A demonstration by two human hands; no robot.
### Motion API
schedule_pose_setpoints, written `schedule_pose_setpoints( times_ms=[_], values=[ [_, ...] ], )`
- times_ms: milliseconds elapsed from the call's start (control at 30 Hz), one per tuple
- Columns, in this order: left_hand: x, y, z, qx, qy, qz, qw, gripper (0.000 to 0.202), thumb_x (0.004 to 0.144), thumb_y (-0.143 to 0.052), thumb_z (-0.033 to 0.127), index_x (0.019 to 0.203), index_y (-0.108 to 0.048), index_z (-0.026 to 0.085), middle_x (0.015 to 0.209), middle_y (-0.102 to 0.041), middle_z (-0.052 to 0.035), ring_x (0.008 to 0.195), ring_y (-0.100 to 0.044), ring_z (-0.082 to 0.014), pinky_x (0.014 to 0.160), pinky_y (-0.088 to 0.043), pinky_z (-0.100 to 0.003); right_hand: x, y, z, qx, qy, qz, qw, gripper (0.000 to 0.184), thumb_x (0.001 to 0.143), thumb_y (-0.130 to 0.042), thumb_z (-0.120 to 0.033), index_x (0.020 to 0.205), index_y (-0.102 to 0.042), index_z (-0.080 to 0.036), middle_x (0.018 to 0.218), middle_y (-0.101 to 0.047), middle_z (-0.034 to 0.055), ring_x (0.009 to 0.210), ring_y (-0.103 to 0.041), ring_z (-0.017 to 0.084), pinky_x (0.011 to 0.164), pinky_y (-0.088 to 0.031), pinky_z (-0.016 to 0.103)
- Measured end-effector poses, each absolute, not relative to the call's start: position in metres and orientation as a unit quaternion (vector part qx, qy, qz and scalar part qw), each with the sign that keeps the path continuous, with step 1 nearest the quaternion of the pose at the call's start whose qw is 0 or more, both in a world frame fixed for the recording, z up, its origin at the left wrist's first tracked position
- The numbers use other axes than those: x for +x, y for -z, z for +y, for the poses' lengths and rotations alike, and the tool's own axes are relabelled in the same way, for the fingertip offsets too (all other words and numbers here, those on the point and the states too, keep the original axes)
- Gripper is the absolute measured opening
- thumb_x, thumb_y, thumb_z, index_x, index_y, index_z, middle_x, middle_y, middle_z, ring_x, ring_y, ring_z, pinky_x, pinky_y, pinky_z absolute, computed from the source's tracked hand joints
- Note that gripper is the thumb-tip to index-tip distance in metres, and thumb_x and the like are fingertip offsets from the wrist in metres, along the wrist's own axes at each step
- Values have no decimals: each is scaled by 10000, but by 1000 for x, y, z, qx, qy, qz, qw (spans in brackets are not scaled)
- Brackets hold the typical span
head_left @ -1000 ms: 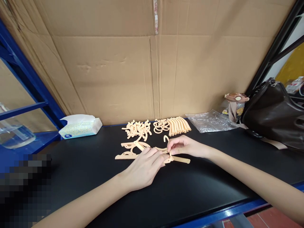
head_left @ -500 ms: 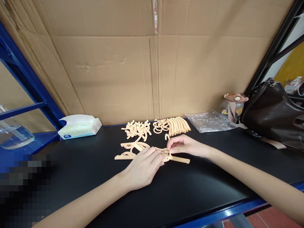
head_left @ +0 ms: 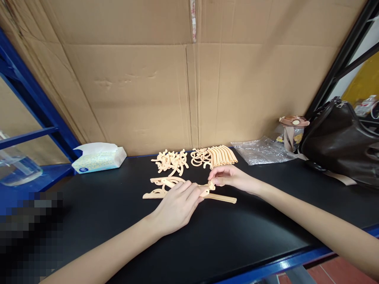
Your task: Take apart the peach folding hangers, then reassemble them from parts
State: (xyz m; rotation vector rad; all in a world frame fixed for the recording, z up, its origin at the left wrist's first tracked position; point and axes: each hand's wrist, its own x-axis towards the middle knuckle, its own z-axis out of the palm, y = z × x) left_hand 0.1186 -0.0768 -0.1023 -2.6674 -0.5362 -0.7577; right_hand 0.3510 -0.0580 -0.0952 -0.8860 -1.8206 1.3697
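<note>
My left hand [head_left: 179, 205] is closed over a peach plastic hanger arm [head_left: 205, 193], whose rounded end with a hole pokes out past the fingers. Pinched in the fingertips of my right hand [head_left: 230, 176] is a small peach hanger hook [head_left: 211, 186], its knobbed lower end close to that rounded end. Whether the two pieces touch, I cannot tell. Under and beside my left hand lie more hanger parts [head_left: 154, 195], partly covered by it. A long straight hanger bar [head_left: 225, 198] extends to the right on the black table [head_left: 189, 252].
Along the back are a heap of short curved pieces [head_left: 170, 161], several hooks [head_left: 199, 156] and a row of hanger arms [head_left: 223, 155]. A clear plastic bag [head_left: 262, 152], a bottle [head_left: 293, 132] and a dark bag [head_left: 343, 138] stand right. A tissue pack [head_left: 100, 158] sits left.
My right hand has raised the hook slightly, and its knobbed end is now higher than before. The rounded end in my left hand has shifted a little up and left.
</note>
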Motion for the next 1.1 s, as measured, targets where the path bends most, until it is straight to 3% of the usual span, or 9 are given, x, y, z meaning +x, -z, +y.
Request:
schedule_pose_setpoints(
  times_ms=[333, 733, 1100],
  values=[
    [118, 103, -75, -938, 250, -193, 139, 256, 976, -295, 161, 1105, -514, 134, 867, -620, -58, 723, -529, -172, 631, -434, -303, 347, 96, -60, -332, -541, -691, 345, 230, 766, -687, -373, 859, -645, -167, 784, -632, 9, 747, -578, 126, 717, -445, 276],
    [120, 104, -75, -942, 255, -170, 140, 207, 964, -362, 128, 1118, -500, 113, 966, -647, -68, 855, -575, -187, 686, -415, -308, 349, 95, -61, -326, -549, -695, 332, 203, 787, -672, -350, 857, -645, -161, 782, -607, 2, 734, -544, 112, 693, -415, 255],
    [119, 107, -75, -944, 253, -158, 139, 228, 957, -391, 92, 1166, -480, 105, 998, -655, -58, 904, -574, -182, 705, -382, -307, 349, 97, -61, -325, -482, -747, 322, 222, 797, -656, -378, 882, -657, -172, 835, -633, 10, 801, -574, 137, 774, -437, 278]
  ],
)
